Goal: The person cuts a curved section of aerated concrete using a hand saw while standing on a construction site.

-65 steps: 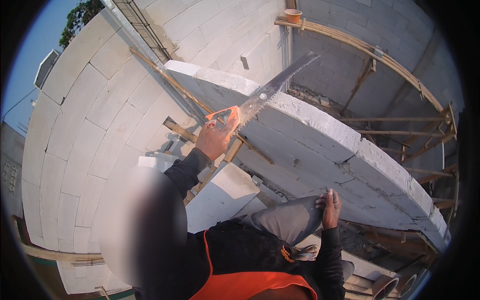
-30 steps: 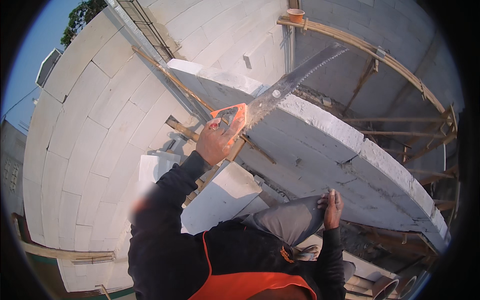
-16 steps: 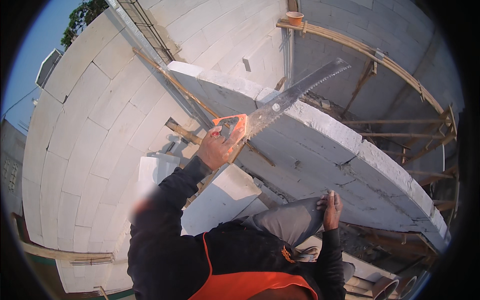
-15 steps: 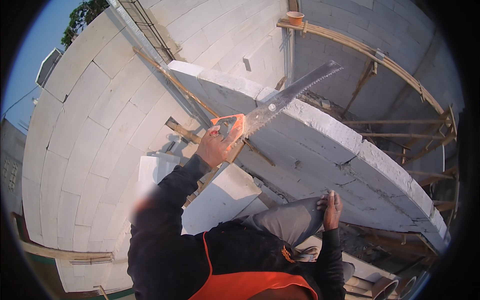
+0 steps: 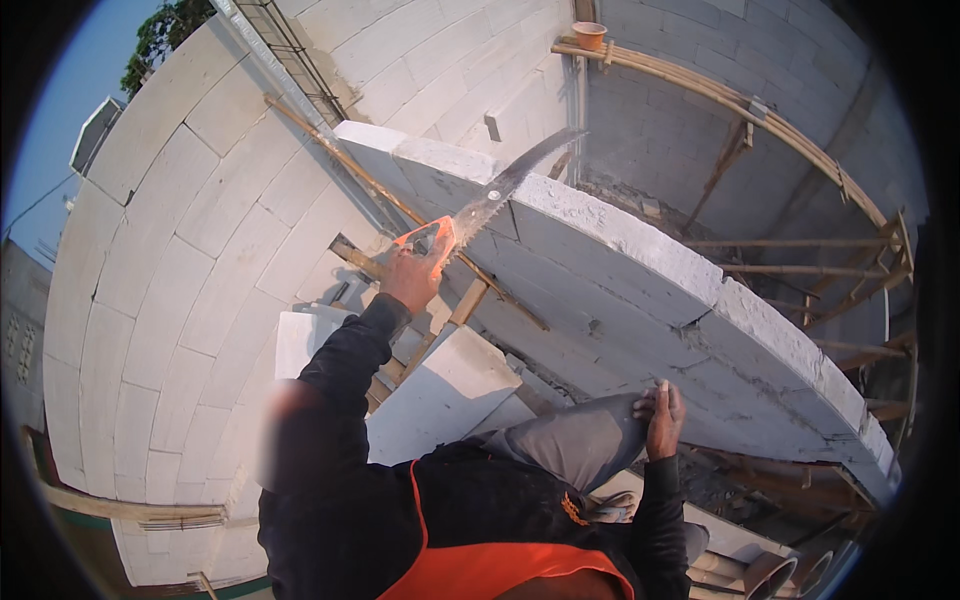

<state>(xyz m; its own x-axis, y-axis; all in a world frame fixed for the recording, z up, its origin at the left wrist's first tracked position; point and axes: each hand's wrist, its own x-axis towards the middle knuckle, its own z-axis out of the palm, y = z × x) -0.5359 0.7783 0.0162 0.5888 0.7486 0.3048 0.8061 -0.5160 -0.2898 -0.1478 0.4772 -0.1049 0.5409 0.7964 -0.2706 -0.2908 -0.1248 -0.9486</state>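
My left hand [image 5: 412, 278] grips the orange handle of a handsaw [image 5: 483, 205]. The saw's dark, toothed blade lies across the top edge of a pale block wall [image 5: 640, 245], near that wall's far left end, and its tip reaches past the far side. Toward the tip the blade looks bowed. Whether its teeth sit in the block I cannot tell. My right hand [image 5: 664, 420] rests by my bent knee, close to the wall's near face, its fingers curled in with nothing visible in them.
Another tall block wall [image 5: 170, 290] rises on the left. A bamboo pole [image 5: 350, 165] leans between the walls. Pale blocks [image 5: 440, 385] lie below my left arm. Beyond the wall are bamboo scaffolding [image 5: 740, 100] and an orange bucket [image 5: 590, 36]. Round pipe-like openings [image 5: 770, 575] show at lower right.
My left hand has pulled the saw left and slightly up in view, so less blade extends past the wall. The blade now looks more curved. My right hand stays where it was.
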